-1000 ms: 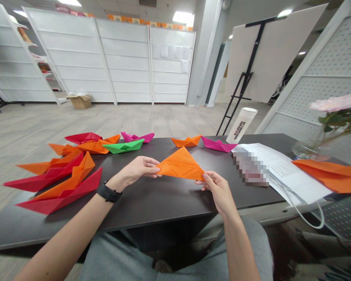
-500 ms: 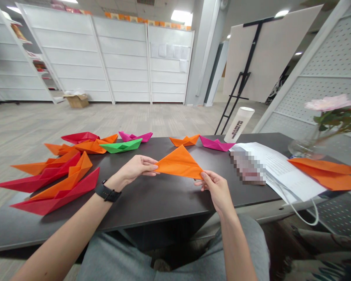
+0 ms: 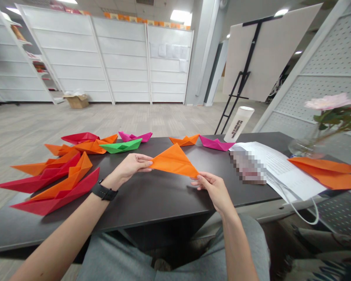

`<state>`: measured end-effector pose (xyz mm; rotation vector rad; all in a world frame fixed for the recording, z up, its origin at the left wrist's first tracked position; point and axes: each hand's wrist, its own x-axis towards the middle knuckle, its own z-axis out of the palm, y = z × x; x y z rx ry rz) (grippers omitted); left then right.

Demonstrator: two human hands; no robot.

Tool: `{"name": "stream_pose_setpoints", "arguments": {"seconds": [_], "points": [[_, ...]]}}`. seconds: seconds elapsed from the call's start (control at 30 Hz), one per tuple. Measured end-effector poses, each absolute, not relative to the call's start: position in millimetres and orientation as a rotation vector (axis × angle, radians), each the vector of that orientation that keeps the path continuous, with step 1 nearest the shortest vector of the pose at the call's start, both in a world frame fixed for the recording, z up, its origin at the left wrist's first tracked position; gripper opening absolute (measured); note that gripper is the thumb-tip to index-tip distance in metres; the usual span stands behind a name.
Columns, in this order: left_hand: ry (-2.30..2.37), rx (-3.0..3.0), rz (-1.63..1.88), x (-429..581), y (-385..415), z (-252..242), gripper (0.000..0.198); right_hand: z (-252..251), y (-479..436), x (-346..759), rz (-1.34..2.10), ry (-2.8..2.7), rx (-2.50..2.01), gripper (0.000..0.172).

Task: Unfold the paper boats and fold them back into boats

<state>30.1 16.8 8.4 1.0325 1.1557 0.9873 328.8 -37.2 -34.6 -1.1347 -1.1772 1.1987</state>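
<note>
An orange folded paper triangle [image 3: 174, 161] hangs just above the dark table [image 3: 152, 199] in front of me. My left hand [image 3: 132, 165], with a black watch on its wrist, pinches the triangle's left corner. My right hand [image 3: 213, 188] pinches its right corner from below. Both hands are closed on the paper, and its point faces away from me.
Several folded paper boats lie on the table: red and orange ones [image 3: 58, 177] at the left, a green one [image 3: 122, 146] and pink ones [image 3: 216, 144] at the back. White printed sheets [image 3: 280, 168], orange paper [image 3: 327, 171], a white cylinder [image 3: 239, 124] and a flower vase [image 3: 307, 144] are at the right.
The triangle and both hands have shifted slightly left and toward me, and the paper has tilted a bit flatter. The grip is unchanged.
</note>
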Motion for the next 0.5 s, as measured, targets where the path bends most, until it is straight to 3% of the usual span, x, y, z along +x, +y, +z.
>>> {"name": "stream_pose_setpoints", "arguments": {"seconds": [0.4,0.5], "points": [[1.095,1.07,0.975,33.5,12.2,16.3,0.02,-36.8,-36.4,331.0,1.144,-1.189,-1.185,0.041],[1.082,1.046,1.008,35.9,12.0,18.5,0.018,-36.0,-36.7,331.0,0.961,-1.227,-1.188,0.046]]}}
